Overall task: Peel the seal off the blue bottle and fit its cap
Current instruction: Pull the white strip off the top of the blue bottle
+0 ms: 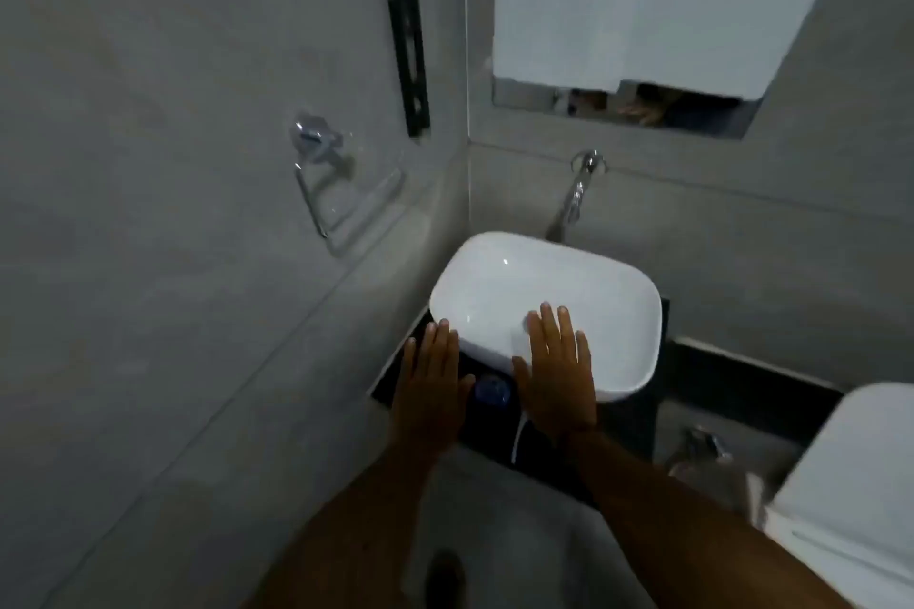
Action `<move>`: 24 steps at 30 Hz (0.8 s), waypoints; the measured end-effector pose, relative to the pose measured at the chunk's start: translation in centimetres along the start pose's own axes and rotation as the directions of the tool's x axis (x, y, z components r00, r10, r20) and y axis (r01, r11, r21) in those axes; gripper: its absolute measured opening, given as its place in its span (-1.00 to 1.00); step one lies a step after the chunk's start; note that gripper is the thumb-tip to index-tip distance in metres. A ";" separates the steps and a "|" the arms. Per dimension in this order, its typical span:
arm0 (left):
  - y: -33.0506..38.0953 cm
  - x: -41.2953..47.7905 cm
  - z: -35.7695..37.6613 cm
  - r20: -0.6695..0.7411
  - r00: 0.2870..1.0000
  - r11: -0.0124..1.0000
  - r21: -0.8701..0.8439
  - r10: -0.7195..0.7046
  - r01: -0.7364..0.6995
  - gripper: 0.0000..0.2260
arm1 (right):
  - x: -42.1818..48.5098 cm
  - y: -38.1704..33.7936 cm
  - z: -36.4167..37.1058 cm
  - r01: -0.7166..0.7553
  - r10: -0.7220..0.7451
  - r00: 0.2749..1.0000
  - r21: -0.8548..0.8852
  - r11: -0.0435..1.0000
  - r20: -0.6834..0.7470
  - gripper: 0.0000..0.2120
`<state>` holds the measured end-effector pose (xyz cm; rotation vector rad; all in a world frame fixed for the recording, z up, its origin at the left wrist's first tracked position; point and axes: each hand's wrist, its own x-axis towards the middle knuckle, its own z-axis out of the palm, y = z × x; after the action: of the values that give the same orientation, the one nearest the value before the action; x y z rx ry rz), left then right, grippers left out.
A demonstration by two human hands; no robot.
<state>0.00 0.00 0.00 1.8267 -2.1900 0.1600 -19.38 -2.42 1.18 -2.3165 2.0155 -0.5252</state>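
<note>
A blue bottle (492, 390) stands on the dark counter (487, 435) in front of the white basin (544, 307), seen from above; only its blurred top shows between my two hands. My left hand (430, 386) is flat, fingers stretched out, just left of the bottle over the counter's edge. My right hand (556, 371) is also flat with fingers apart, held over the basin's near rim, right of the bottle. Neither hand holds anything. I cannot make out a seal or cap.
A chrome tap (576, 193) sticks out of the grey wall above the basin. A towel ring (321, 173) and a black bracket (409, 62) hang on the left wall. A mirror (643, 5) is above, and a white toilet (850, 485) at right.
</note>
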 end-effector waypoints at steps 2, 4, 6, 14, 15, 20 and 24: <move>-0.3 -0.4 2.7 0.127 0.992 0.999 -0.034 -0.026 0.031 -0.40 | -1.4 0.6 2.4 -0.083 0.082 0.994 0.007 0.997 0.074 -0.34; -0.7 -1.5 5.8 0.199 0.980 0.999 -0.044 -0.003 0.011 -0.40 | -3.8 1.5 4.8 -0.140 0.142 0.982 -0.021 0.990 0.127 -0.39; -0.8 -1.8 8.0 0.281 0.959 0.996 -0.085 0.033 -0.009 -0.38 | -5.5 2.0 6.9 -0.230 0.226 0.954 -0.001 0.973 0.196 -0.45; -3.1 1.6 13.7 0.310 0.942 0.968 -0.247 0.128 -0.050 -0.26 | -2.5 1.3 11.0 -0.733 0.608 0.648 0.158 0.662 0.459 -0.67; -3.3 2.0 14.1 0.311 0.939 0.964 -0.260 0.145 -0.063 -0.25 | -1.7 1.1 11.3 -0.776 0.636 0.606 0.180 0.604 0.477 -0.65; -4.2 2.9 15.7 0.290 0.934 0.917 -0.390 0.209 -0.084 -0.27 | 1.0 0.7 13.3 -0.867 0.731 0.490 0.176 0.466 0.475 -0.62; -4.4 3.2 16.1 0.274 0.935 0.893 -0.443 0.224 -0.085 -0.32 | 1.9 0.8 14.1 -0.880 0.756 0.469 0.178 0.440 0.457 -0.72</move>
<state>1.46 -8.12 -14.90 1.5084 -2.3421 -0.5818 -16.16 -7.15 -11.90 -0.8483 2.2571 -0.3795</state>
